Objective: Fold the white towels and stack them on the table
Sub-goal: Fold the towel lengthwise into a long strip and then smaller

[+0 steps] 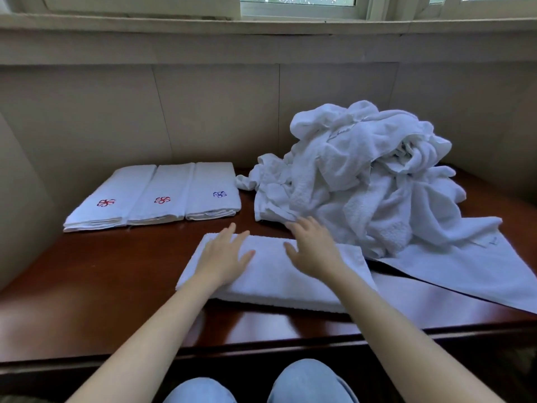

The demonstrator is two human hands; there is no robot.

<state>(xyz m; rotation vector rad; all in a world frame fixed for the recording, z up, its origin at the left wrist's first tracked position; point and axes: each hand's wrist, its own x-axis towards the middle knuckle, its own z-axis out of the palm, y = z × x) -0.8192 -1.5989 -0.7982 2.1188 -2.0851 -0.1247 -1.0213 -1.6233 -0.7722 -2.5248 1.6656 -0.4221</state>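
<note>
A folded white towel lies as a long strip on the dark wooden table, right in front of me. My left hand rests flat on its left part, fingers straight and spread. My right hand lies flat on its right part, fingertips near the foot of a big heap of crumpled white towels. At the back left, three folded white towels lie side by side, two with a red emblem and one with a blue emblem.
A flat white towel spreads from under the heap toward the table's right front edge. A beige panelled wall and window sill stand behind the table. My knees in light blue trousers show below the table's front edge.
</note>
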